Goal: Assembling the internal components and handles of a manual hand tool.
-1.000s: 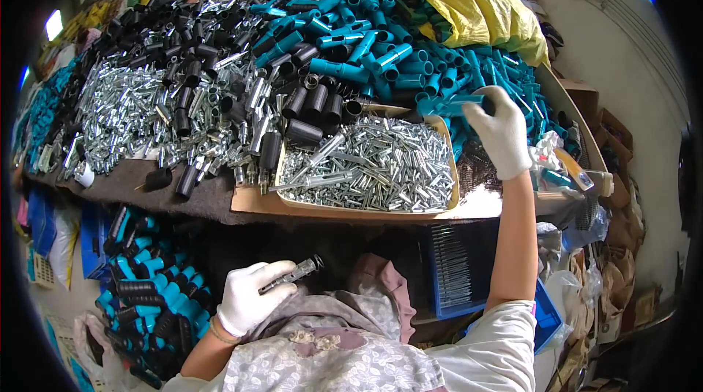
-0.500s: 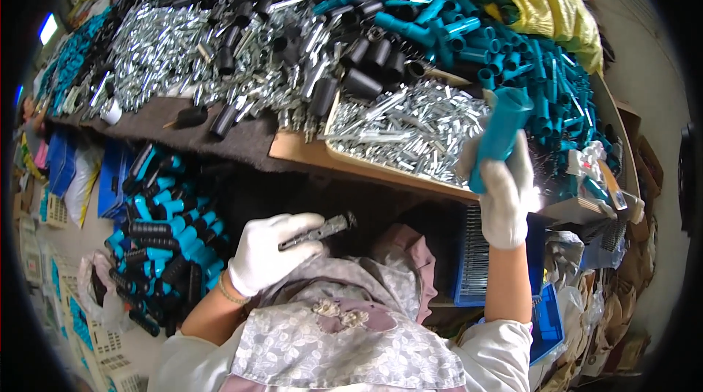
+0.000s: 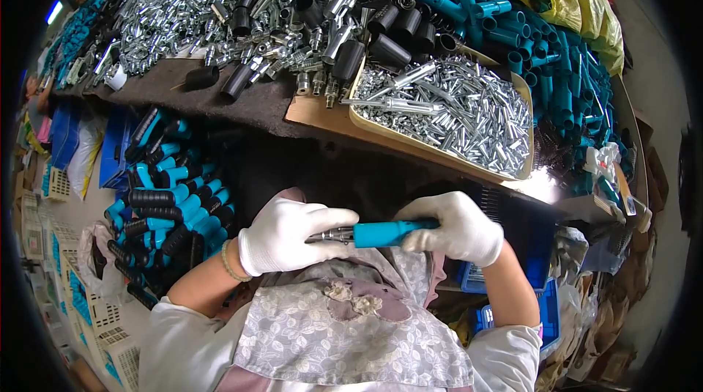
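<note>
Both hands wear white gloves and meet in front of the apron. Closed around a slim metal mechanism (image 3: pixel 335 236) is my left hand (image 3: pixel 280 238), so only a short stretch of the metal shows. My right hand (image 3: pixel 463 229) grips a teal plastic tube (image 3: pixel 381 234) by its right end, thumb below and fingers over it. The tube lies level, its left end against the metal mechanism. Whether the metal reaches inside the tube I cannot tell.
Beyond my hands, a cream tray (image 3: pixel 521 161) of small metal pins sits on the bench edge. Teal tubes (image 3: pixel 505 29), black sleeves (image 3: pixel 389 51) and metal parts (image 3: pixel 172 18) are heaped behind. Teal-and-black pieces (image 3: pixel 183 209) pile up at left. A blue bin (image 3: pixel 549 319) stands at right.
My right hand has come down and left from over the tray, bringing the teal tube from upright to level. The metal mechanism in my left hand now meets it.
</note>
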`<state>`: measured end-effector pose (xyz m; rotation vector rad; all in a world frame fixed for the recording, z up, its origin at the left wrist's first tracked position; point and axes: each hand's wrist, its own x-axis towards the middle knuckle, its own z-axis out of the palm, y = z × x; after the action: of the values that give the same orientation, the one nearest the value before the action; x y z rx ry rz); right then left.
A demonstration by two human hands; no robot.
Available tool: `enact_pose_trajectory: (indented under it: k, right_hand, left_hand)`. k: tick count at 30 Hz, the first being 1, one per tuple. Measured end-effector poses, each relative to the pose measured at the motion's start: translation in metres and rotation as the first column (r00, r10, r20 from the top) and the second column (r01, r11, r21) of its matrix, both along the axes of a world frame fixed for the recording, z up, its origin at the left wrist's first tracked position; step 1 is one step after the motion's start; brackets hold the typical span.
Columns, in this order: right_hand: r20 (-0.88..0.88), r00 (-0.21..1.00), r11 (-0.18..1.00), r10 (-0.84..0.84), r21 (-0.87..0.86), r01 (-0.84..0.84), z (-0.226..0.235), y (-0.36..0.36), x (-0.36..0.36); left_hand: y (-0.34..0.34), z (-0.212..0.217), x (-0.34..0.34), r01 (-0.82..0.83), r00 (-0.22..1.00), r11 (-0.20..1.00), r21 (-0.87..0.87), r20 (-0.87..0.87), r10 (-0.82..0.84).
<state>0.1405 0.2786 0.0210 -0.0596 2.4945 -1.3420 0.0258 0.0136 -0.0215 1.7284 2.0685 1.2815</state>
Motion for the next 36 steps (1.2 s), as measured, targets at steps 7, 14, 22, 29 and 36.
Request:
enact_pose_trajectory:
  k: [7, 14, 22, 29, 36]
  right_hand:
    - [0.048, 0.995, 0.99, -0.082, -0.113, 0.087, -0.019, -0.032, -0.002]
    - [0.218, 0.976, 0.951, -0.017, -0.298, 0.083, -0.024, -0.037, -0.005]
    - [0.226, 0.97, 0.99, 0.089, -0.126, -0.062, -0.022, -0.043, -0.023]
    - [-0.858, 0.503, 0.682, -0.105, 0.306, 0.664, 0.022, 0.078, -0.062]
    - [-0.757, 0.627, 0.528, -0.186, 0.461, 0.713, -0.009, 0.143, -0.084]
  left_hand:
    - [-0.002, -0.005, 0.003, 0.055, 0.998, 0.995, -0.082, 0.024, -0.054]
    - [0.004, -0.004, 0.009, 0.083, 0.99, 0.987, -0.14, 0.122, -0.066]
    - [0.02, -0.019, 0.017, 0.05, 0.999, 0.996, -0.076, -0.002, -0.05]
    - [0.02, -0.015, 0.015, -0.074, 0.997, 0.997, -0.009, -0.003, 0.074]
    - [0.025, -0.007, 0.019, -0.046, 0.998, 0.994, -0.098, 0.034, 0.05]
